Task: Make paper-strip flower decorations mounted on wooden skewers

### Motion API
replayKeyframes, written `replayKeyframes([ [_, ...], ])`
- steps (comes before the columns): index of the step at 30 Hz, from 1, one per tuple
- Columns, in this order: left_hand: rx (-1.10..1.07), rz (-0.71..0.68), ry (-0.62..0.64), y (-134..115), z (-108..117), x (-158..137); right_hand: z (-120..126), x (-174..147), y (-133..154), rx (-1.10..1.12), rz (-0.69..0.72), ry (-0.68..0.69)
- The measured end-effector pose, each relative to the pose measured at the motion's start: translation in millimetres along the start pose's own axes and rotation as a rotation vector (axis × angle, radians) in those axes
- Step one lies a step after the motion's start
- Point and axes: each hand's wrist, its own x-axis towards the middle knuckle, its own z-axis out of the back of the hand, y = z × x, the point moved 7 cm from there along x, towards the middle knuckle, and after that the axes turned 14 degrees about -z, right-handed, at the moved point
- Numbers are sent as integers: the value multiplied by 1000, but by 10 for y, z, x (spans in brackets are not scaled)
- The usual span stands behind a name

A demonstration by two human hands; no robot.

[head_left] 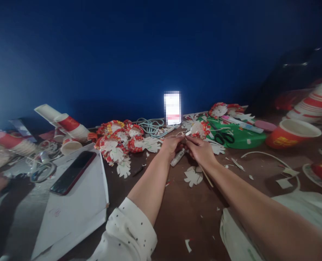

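My left hand (174, 144) and my right hand (201, 148) meet above the table with their fingers closed. A small white piece (188, 133) shows at the pinched fingertips of my right hand. What the left fingers hold is hidden. Just beneath the hands is a whitish tube (178, 158); I cannot tell whether it is held or lying there. From under my right hand a thin stick (207, 177) slants down. A white paper cutout (193, 176) with a jagged edge lies below the hands. Close behind my right hand sits a red-and-white paper ornament (200, 129).
Several paper ornaments (117, 141) are heaped left of my hands, near a blue cord (151, 127). Black-handled scissors (224, 137) rest on green sheet (247, 141). A red paper cup (288, 134) stands right; a phone (74, 173) lies on a white box (79, 210) left.
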Motion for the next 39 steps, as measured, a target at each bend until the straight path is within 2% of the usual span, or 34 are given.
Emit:
replayKeyframes([
  [3,-30,8,-5,13,14,15,10,53,-51,81,-34,-11],
  [8,-15,12,66,24,-2,25,13,76,-105,219,-108,-19],
  [13,-15,5,123,46,-25,27,-4,25,-53,227,-82,3],
  [16,-17,1,156,62,-48,27,14,0,-26,141,-47,-3],
  [20,3,-10,175,64,-69,20,54,-4,35,-106,81,-42],
  [24,12,-26,116,25,-55,7,65,-10,111,-299,228,-116],
  [27,12,-28,68,3,-51,-5,50,-35,143,-317,276,-147],
  [31,-6,-45,37,-12,-59,-13,16,-65,128,-277,257,-129],
  [39,2,-72,59,-38,-83,-15,-26,-79,60,-146,139,-35],
])
